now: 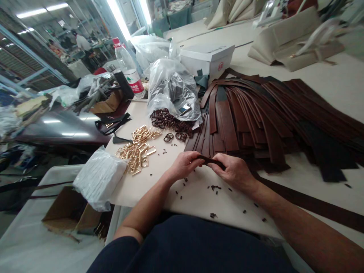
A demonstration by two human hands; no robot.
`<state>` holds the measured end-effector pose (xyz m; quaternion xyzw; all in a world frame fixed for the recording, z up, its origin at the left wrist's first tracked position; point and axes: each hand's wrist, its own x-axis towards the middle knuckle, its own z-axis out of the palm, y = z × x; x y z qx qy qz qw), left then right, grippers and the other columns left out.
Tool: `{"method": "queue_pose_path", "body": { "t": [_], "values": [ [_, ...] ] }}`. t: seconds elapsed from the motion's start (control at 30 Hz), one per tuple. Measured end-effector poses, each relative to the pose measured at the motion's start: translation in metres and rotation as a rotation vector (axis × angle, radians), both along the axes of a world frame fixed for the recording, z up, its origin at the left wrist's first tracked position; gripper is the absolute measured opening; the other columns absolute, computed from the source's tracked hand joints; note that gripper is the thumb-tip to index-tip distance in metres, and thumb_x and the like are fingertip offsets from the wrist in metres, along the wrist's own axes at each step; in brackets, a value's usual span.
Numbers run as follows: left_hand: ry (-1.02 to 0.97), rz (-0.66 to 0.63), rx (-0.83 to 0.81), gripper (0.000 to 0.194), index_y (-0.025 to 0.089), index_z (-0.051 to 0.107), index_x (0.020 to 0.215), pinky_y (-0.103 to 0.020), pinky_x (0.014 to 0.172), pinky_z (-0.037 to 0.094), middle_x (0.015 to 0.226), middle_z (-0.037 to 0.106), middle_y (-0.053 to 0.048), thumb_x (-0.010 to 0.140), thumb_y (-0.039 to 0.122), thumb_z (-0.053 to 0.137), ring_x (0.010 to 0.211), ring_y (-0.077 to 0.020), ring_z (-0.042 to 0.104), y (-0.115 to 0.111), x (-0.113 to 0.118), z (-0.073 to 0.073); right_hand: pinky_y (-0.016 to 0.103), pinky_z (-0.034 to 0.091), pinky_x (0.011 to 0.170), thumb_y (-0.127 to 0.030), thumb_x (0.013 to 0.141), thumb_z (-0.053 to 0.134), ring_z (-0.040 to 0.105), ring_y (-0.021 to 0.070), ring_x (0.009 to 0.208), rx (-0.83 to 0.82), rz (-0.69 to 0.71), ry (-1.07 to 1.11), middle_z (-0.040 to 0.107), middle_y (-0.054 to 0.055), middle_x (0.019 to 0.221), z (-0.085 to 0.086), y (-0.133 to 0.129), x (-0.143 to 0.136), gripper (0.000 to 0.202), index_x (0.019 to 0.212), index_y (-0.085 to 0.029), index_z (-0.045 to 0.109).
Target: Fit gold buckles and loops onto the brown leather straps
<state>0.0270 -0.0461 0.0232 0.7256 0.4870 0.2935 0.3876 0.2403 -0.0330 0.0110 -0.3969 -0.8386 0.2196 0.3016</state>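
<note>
Between my two hands a dark brown leather strap (209, 160) is stretched just above the table's front part. My left hand (186, 163) pinches its left end between thumb and fingers. Farther along, my right hand (233, 170) is closed around the strap, and a long brown length (313, 203) runs out to the right beneath my right forearm. Right behind my hands lies a fanned heap of brown leather straps (233, 125). Small dark scraps (216, 187) are scattered on the table around my hands.
Gold buckles (139, 149) lie in a pile at left, beside a wrapped white packet (99, 174). Dark leather loops (167, 121) spill from a plastic bag (173, 85). Behind stand a bottle (132, 76) and a white box (209, 60). Beige bags (292, 41) rest at back right.
</note>
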Motion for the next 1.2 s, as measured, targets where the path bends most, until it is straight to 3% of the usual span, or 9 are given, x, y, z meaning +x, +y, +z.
{"method": "queue_pose_path", "body": {
  "t": [0.17,0.27,0.37,0.47,0.53,0.8,1.0,1.1,1.2],
  "values": [
    [0.092,-0.019,-0.026,0.018,0.017,0.069,0.085,-0.022,0.061,0.042,0.073,0.065,-0.001,0.089,0.032,0.06,0.064,-0.0116,0.056,-0.002,-0.017,0.004,0.025,0.037,0.056,-0.04,0.096,0.051,0.059,0.0148,0.058,-0.023,0.057,-0.041,0.06,0.0,0.065,-0.001,-0.001,0.0,0.031,0.074,-0.019,0.06],
    [0.244,0.108,0.008,0.013,0.018,0.07,0.086,-0.023,0.065,0.043,0.079,0.066,-0.001,0.087,0.029,0.064,0.068,-0.013,0.058,-0.001,-0.059,0.01,0.026,0.038,0.058,-0.039,0.096,0.05,0.06,0.0159,0.061,-0.02,0.067,-0.057,0.062,0.001,0.067,-0.005,-0.001,0.0,0.03,0.076,-0.019,0.062],
    [0.583,0.322,0.088,0.011,0.018,0.069,0.089,-0.027,0.071,0.044,0.089,0.066,-0.004,0.08,0.025,0.07,0.075,-0.0164,0.06,0.002,-0.117,0.015,0.026,0.039,0.059,-0.039,0.096,0.05,0.061,0.0164,0.063,-0.021,0.058,-0.056,0.062,0.001,0.069,-0.008,0.0,0.0,0.03,0.077,-0.019,0.062],
    [0.787,0.374,0.04,0.025,0.018,0.068,0.097,-0.03,0.074,0.045,0.093,0.065,-0.006,0.074,0.026,0.074,0.081,-0.0203,0.061,0.009,-0.162,0.017,0.027,0.039,0.06,-0.039,0.096,0.05,0.061,0.0168,0.064,-0.005,0.06,-0.064,0.063,0.001,0.07,-0.009,0.0,-0.001,0.03,0.079,-0.019,0.063],
    [0.811,0.337,-0.02,0.029,0.017,0.068,0.099,-0.03,0.073,0.046,0.092,0.065,-0.006,0.072,0.028,0.074,0.081,-0.0207,0.061,0.015,-0.175,0.017,0.027,0.038,0.06,-0.039,0.096,0.05,0.061,0.0169,0.063,0.004,0.058,-0.071,0.064,0.001,0.071,-0.01,0.0,-0.001,0.029,0.079,-0.019,0.063],
    [0.817,0.214,-0.114,0.025,0.019,0.073,0.094,-0.027,0.068,0.045,0.087,0.07,-0.005,0.071,0.03,0.068,0.077,-0.0198,0.063,0.033,-0.175,0.02,0.027,0.038,0.061,-0.04,0.095,0.051,0.062,0.017,0.066,-0.043,0.05,-0.064,0.064,0.001,0.072,-0.013,0.001,-0.001,0.028,0.08,-0.019,0.064],
    [0.754,0.448,0.013,0.023,0.019,0.076,0.09,-0.031,0.075,0.046,0.083,0.073,-0.008,0.081,0.03,0.058,0.077,-0.0212,0.063,0.018,-0.179,0.018,0.027,0.037,0.061,-0.039,0.092,0.051,0.06,0.017,0.065,-0.128,0.04,-0.006,0.064,0.002,0.072,-0.007,0.001,-0.002,0.027,0.079,-0.019,0.063],
    [0.469,0.607,-0.004,0.028,0.017,0.075,0.093,-0.031,0.072,0.048,0.082,0.073,-0.008,0.079,0.037,0.063,0.076,-0.0213,0.065,0.012,-0.17,0.017,0.026,0.038,0.061,-0.035,0.09,0.051,0.059,0.0162,0.064,-0.203,0.034,0.08,0.063,0.002,0.07,-0.002,0.002,-0.002,0.024,0.076,-0.019,0.062],
    [0.065,0.623,-0.111,0.043,0.014,0.073,0.096,-0.029,0.066,0.051,0.079,0.073,-0.008,0.073,0.051,0.071,0.071,-0.0197,0.066,0.008,-0.143,0.026,0.025,0.038,0.061,-0.032,0.087,0.052,0.058,0.0151,0.063,-0.242,0.011,0.171,0.063,0.001,0.069,0.002,0.003,-0.002,0.02,0.076,-0.018,0.061]
  ]
}}
